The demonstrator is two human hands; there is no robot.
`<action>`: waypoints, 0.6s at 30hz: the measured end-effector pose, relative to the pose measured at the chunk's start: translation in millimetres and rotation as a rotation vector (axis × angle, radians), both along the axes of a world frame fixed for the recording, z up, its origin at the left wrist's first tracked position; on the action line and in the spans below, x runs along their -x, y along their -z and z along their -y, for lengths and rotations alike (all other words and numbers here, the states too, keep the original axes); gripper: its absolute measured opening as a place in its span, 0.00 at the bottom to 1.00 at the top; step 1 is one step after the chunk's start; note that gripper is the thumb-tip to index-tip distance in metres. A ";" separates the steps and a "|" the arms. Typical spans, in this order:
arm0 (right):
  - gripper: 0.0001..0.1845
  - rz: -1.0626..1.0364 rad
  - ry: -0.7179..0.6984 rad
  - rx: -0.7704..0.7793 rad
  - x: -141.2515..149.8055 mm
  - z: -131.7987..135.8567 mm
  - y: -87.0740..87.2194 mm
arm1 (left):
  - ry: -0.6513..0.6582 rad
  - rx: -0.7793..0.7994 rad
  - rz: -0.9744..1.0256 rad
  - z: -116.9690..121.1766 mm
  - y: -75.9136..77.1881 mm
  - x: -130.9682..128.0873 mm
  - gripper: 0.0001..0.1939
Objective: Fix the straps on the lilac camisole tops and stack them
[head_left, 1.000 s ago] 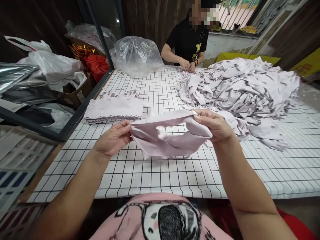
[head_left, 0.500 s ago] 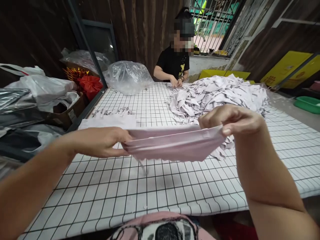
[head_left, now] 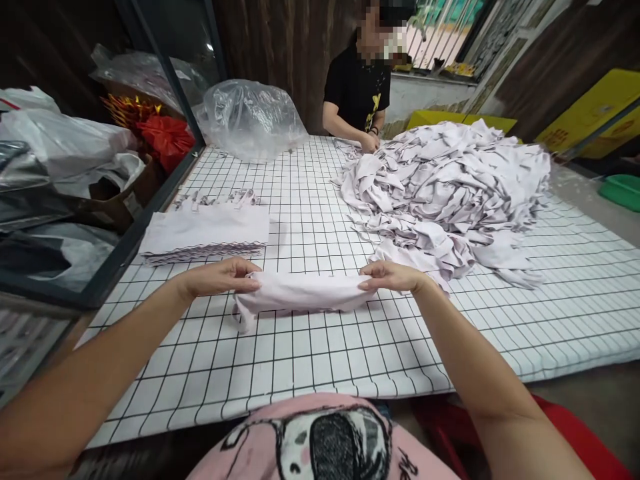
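Two bare hands pinch a pale pinkish cloth (head_left: 307,292) between them: the left hand (head_left: 223,277) has its left end between thumb and fingers, and the right hand (head_left: 393,276) grips its right end the same way. The cloth stretches sideways in front of the person's pink shirt (head_left: 265,443), with a loose bit drooping at the left; whether its lower edge touches the table cannot be told.

Under it spreads the table (head_left: 310,363), covered in a white sheet with a grid of thin black lines, which bends down over the near edge. Just beyond the left hand lies a neat stack of flat cloths (head_left: 207,230), wavy along the near edge, with small strips at the far edge. Past the right hand rises a big, loose heap of similar cloth (head_left: 450,180).

At the far side a person in a black top (head_left: 345,87) works with hands at the heap's edge, and a clear plastic bag (head_left: 253,120) sits to the left. Behind are a dark brown wall (head_left: 295,60) and a barred window (head_left: 445,33). Along the left, by a grey metal frame, white bags (head_left: 75,143) and a red bag (head_left: 167,139) are crowded together. To the right are a yellow box (head_left: 585,120), a green tub (head_left: 620,192) and, low down, something red (head_left: 575,430).
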State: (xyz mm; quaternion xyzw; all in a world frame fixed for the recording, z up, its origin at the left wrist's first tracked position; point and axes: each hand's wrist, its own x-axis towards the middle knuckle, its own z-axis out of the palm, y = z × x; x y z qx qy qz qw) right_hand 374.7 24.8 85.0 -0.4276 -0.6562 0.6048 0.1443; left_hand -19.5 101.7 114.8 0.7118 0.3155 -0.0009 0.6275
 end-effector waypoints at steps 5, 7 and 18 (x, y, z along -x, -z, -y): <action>0.14 -0.114 0.023 -0.020 -3.2 -3.8 -8.9 | -0.267 -0.020 0.401 -15.3 -7.5 13.2 0.09; 0.14 -0.090 -0.001 -0.100 -4.0 -8.8 -21.9 | -0.320 -0.082 0.644 -19.7 -23.4 11.5 0.08; 0.14 -0.086 0.419 -0.327 -16.1 6.6 -107.0 | -0.317 -0.383 0.308 -21.6 -98.3 30.8 0.11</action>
